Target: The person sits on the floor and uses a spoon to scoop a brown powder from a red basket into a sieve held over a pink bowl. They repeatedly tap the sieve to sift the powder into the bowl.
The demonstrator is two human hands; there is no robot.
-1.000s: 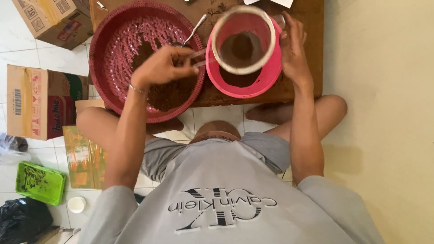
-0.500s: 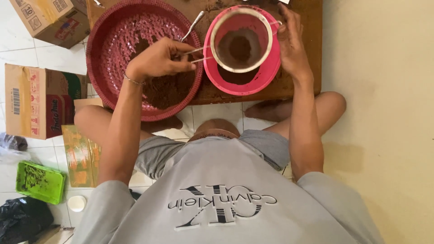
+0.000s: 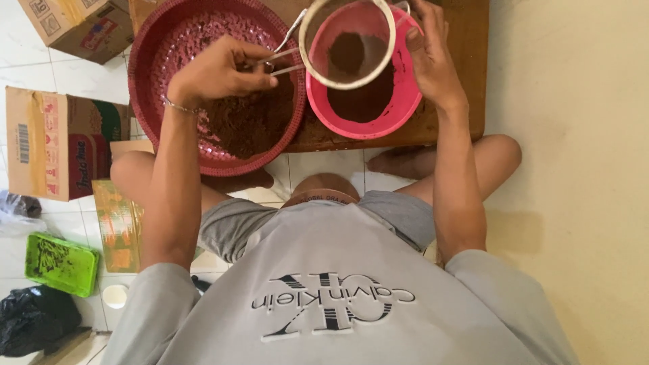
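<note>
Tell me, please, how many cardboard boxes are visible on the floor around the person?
3: one cardboard box at the top-left corner, a larger box at the left edge, and a flat orange box beside the left arm. Others may lie outside the frame.

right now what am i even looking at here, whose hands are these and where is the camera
There is no machine here: these are a person's two bare hands, filmed by one camera looking straight down on them, so you also see the grey shirt and crossed legs of the person sitting on the tiled floor.

The left hand grips the wire handle of a round mesh sieve holding brown powder. The right hand rests against the sieve's rim and the pink bowl beneath it, which also contains brown powder.

Beside it is a dark red perforated basket with more brown powder. Both stand on a low wooden board.

On the floor at the left lie cardboard boxes, a green tray and a black bag.
</note>
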